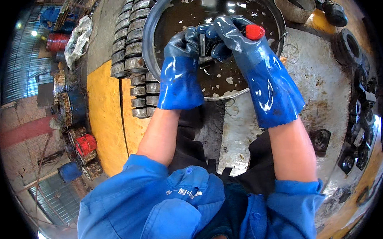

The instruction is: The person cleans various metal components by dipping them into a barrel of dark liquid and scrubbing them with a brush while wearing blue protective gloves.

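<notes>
Both my hands wear wet blue rubber gloves over a wide round tub (151, 42) of dark, murky liquid with pale flecks floating in it. My left hand (182, 42) is closed around a dark, wet metal part (205, 50), whose shape is mostly hidden by the gloves. My right hand (234, 34) is closed on a red-handled tool (254, 32); the rounded red end sticks out beside the thumb side, and its working end is hidden. The fingers of my right hand meet the metal part, close to my left hand.
Stacked dark metal rings (137, 37) line the tub's left side. A metal bucket (295, 8) stands beyond its right rim. More black round parts (350, 45) lie along the right. Red drums (58, 42) and a blue container (70, 171) are on the far left.
</notes>
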Demonstrator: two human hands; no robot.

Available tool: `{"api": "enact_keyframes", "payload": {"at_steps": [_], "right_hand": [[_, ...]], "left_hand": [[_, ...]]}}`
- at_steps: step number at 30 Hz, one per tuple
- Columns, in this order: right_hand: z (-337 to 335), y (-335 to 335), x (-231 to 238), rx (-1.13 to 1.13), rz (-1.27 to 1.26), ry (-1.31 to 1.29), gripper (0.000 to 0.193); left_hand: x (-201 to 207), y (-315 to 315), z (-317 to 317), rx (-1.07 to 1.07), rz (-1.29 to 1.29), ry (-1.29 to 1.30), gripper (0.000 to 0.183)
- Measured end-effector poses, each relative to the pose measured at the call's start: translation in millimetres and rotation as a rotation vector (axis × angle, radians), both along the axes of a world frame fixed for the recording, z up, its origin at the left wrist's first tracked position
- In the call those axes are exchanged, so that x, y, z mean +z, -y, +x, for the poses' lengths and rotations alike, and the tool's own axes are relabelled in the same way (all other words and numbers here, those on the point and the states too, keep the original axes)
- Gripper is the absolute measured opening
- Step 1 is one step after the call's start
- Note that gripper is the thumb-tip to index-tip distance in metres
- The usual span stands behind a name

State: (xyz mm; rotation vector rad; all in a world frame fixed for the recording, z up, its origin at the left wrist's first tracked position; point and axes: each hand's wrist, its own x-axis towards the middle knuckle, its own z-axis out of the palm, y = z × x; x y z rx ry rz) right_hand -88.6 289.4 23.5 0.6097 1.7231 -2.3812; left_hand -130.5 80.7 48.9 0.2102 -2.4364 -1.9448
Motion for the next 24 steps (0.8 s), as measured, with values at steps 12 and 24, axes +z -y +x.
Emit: {"api": "enact_keyframes", "payload": {"at_steps": [12, 24], "right_hand": [[-93.7, -0.1, -54.0, -0.172, 0.053, 0.103, 0.036], [-73.7, 27.0, -53.0, -0.244, -0.307, 0.244, 0.027]], "left_hand": [[-16.1, 0.2, -16.1, 0.017, 0.330, 0.120, 0.037], [-73.3, 1.8, -20.5, -0.194, 0.434, 0.309, 0.045]]}}
